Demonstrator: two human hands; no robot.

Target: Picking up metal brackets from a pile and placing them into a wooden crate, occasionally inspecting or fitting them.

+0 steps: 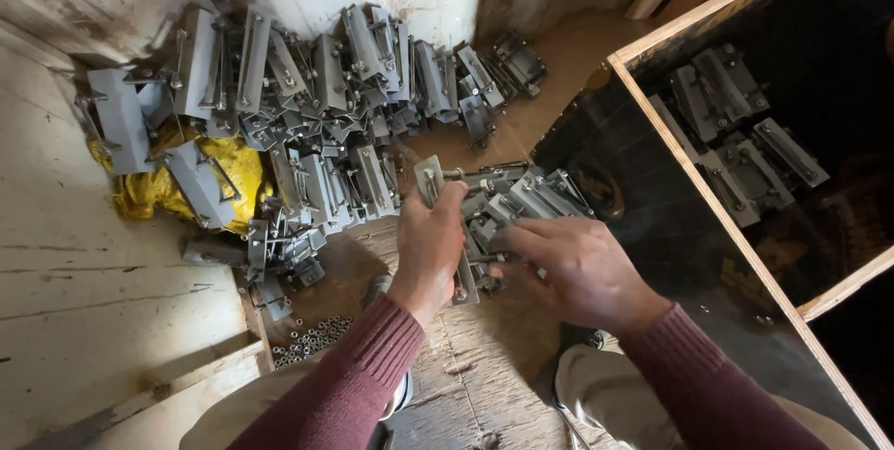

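Grey metal bracket [447, 226], upright, atop a loose bracket heap [521, 203].

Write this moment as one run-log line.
left hand: grips grey metal bracket | right hand: fingers on its lower end | pile of brackets behind | wooden crate right

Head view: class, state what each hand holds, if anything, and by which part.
The left hand grips a grey metal bracket around its middle. The right hand touches the bracket's lower end; whether it grips cannot be told.

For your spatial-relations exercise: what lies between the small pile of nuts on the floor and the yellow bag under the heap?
In the head view, grey metal bracket parts spilling from the heap lie between the nuts and the yellow bag.
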